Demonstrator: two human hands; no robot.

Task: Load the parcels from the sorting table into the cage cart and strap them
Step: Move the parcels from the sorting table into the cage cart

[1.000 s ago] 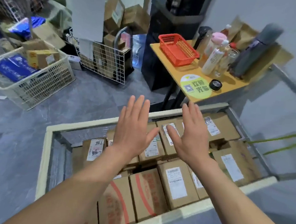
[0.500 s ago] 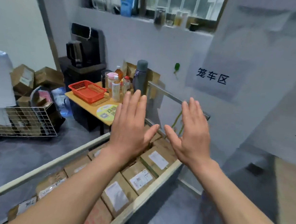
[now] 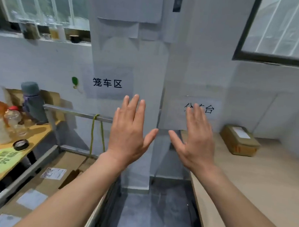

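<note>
My left hand [image 3: 130, 129] and my right hand [image 3: 195, 136] are raised in front of me with straight spread fingers, holding nothing. At lower left is the cage cart [image 3: 35, 162], filled with several brown labelled parcels [image 3: 56, 174]. A green strap [image 3: 93, 132] hangs from the cart's far rail. On the right is the pale wooden sorting table [image 3: 264, 183], with one brown parcel [image 3: 239, 140] lying near its back wall, beyond my right hand.
A yellow side table [image 3: 2, 156] at far left holds bottles, a grey flask [image 3: 32, 101] and a roll of tape [image 3: 20, 144]. A white pillar with paper signs stands straight ahead. Dark floor [image 3: 156, 211] runs between cart and sorting table.
My view has swung right, away from the cart's inside and towards the pillar and the sorting table. Both hands stay raised and spread in front of me.
</note>
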